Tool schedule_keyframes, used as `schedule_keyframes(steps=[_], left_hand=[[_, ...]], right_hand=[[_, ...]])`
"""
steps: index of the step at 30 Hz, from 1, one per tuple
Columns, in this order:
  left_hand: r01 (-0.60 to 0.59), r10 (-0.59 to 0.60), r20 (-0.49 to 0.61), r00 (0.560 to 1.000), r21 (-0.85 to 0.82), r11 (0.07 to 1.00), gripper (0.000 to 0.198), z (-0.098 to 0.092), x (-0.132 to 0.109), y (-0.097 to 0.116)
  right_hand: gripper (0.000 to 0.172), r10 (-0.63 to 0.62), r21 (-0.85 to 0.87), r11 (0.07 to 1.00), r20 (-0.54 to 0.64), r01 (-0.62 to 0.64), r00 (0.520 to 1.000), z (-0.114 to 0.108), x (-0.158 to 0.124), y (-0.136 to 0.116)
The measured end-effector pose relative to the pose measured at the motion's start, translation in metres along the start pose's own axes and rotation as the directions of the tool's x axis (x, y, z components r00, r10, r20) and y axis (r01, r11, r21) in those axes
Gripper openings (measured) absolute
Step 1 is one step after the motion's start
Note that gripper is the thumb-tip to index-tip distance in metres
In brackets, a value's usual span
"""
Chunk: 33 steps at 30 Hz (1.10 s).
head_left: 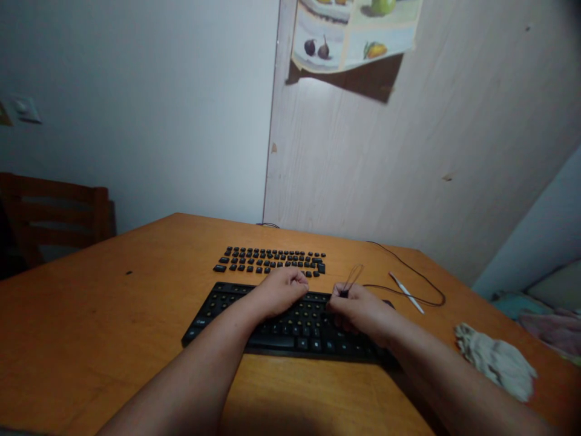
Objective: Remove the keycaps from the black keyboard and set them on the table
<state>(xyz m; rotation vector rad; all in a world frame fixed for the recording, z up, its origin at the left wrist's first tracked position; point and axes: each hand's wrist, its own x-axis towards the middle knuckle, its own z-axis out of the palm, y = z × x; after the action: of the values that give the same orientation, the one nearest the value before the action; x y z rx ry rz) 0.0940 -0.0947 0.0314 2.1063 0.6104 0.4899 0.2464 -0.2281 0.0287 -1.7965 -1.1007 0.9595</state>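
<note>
A black keyboard (276,340) lies on the wooden table in front of me, with many keycaps off its upper rows and small yellowish spots showing there. My left hand (284,290) is over its upper middle, the fingers curled closed. What they hold, if anything, is hidden. Over the keyboard's right part, my right hand (358,306) pinches a wire keycap puller (351,278), its thin wire loops pointing up and a small dark part at the fingertips. Behind the keyboard, loose black keycaps (247,260) lie in rows, partly covered by my left hand.
A white pen-like tool (407,292) lies right of the keyboard, near a dark cable (422,278). A crumpled pale cloth (497,360) is at the table's right side. One small dark piece (129,272) lies on the left. A wooden chair (59,209) stands beyond.
</note>
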Motion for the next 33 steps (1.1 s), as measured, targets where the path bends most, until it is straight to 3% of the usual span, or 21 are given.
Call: schedule_keyframes(steps=[5,11,16,18,22,25,29,33], left_hand=[[-0.03,0.029,0.025,0.999,0.039,0.999,0.019,0.0,0.002,-0.004],[-0.023,0.022,0.031,0.999,0.044,0.999,0.019,0.0,0.001,-0.003],[-0.021,0.019,0.042,0.999,0.047,0.999,0.019,0.0,-0.001,0.0],[-0.02,0.019,0.044,0.999,0.039,0.999,0.018,0.001,-0.002,-0.001],[-0.03,0.028,0.045,0.999,0.034,0.999,0.018,0.001,-0.001,-0.002],[-0.033,0.031,0.044,0.999,0.051,0.998,0.018,0.0,0.0,-0.002],[-0.043,0.04,0.054,0.998,0.065,0.997,0.02,-0.001,0.001,-0.003],[-0.049,0.045,0.062,0.997,0.066,0.997,0.021,-0.002,0.001,-0.004]], right_hand=[[0.013,0.015,0.054,0.998,-0.053,-0.013,0.998,0.0,0.003,0.005],[0.013,0.039,0.134,0.991,-0.109,-0.024,0.993,-0.009,-0.001,-0.011],[0.014,-0.042,0.142,0.988,-0.147,0.063,0.988,-0.013,-0.003,-0.012],[0.016,-0.131,0.081,0.986,-0.161,0.145,0.978,-0.017,-0.002,-0.011],[0.024,-0.324,-0.25,0.928,-0.185,0.275,0.928,-0.029,-0.004,-0.013],[0.031,-0.361,-0.402,0.863,-0.071,0.305,0.93,-0.036,-0.009,-0.017],[0.024,-0.262,-0.534,0.783,0.181,0.318,0.948,-0.038,-0.016,-0.017],[0.013,-0.128,-0.589,0.769,0.238,0.248,0.963,-0.035,-0.016,-0.012]])
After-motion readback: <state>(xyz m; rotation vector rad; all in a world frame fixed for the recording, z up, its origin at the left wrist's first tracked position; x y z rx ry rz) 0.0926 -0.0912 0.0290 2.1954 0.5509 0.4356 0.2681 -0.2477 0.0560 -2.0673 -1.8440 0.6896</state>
